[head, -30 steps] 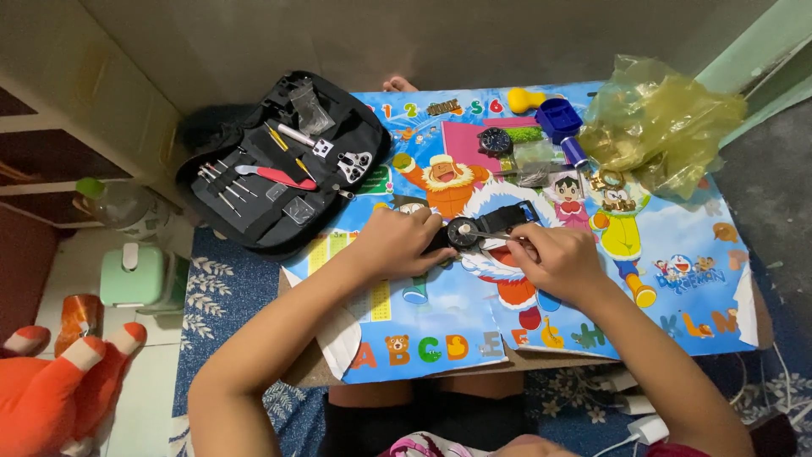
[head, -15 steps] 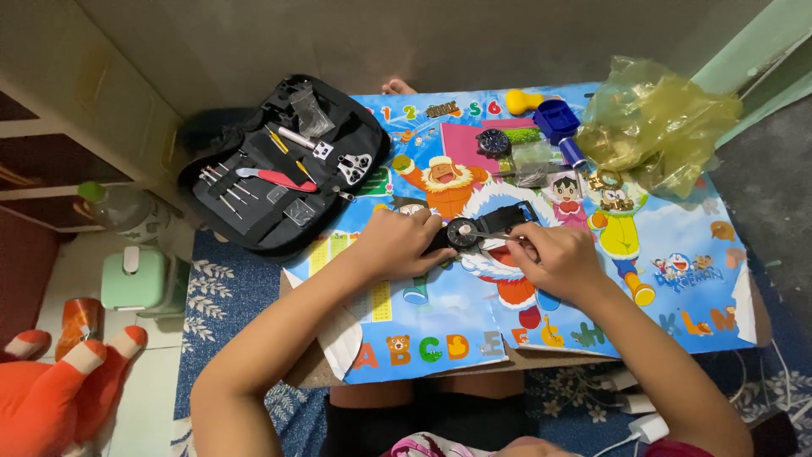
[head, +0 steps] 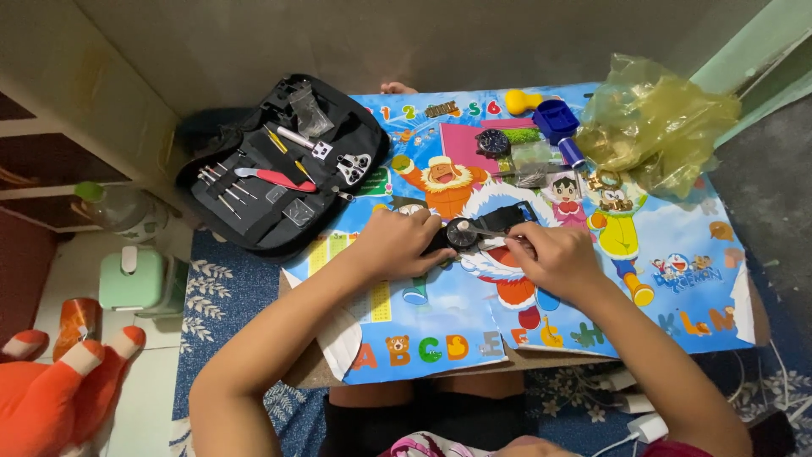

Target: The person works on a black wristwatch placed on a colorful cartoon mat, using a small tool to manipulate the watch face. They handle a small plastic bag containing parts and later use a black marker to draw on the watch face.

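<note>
Head view: we look straight down on a small desk [head: 727,334] covered by a bright cartoon-printed alphabet sheet [head: 677,279]. At its middle lies a black wristwatch with a round case and dark strap [head: 474,230], face down as far as we can tell. Our left hand [head: 397,244] is curled over the strap end on the left and presses the watch against the sheet, fingers closed around it. Our right hand [head: 554,256] is pinched shut on a thin silver metal tool [head: 488,231], whose tip touches the round back of the case.

Left of the sheet, an open black zip-up tool case [head: 279,169] lies flat, holding small screwdrivers, a red-handled tool [head: 279,178] and a silver wrench-like piece [head: 353,167]. Near the far edge of the desk we see a second dark round watch [head: 493,142], a blue plastic block [head: 556,119], a yellow rubber ball-shaped piece [head: 523,101] and a crumpled yellow-green plastic bag [head: 655,127], all well apart from the hands. On the floor at the left stand a pale green box-shaped appliance [head: 139,279] and an orange plush toy with white tips [head: 59,385].
</note>
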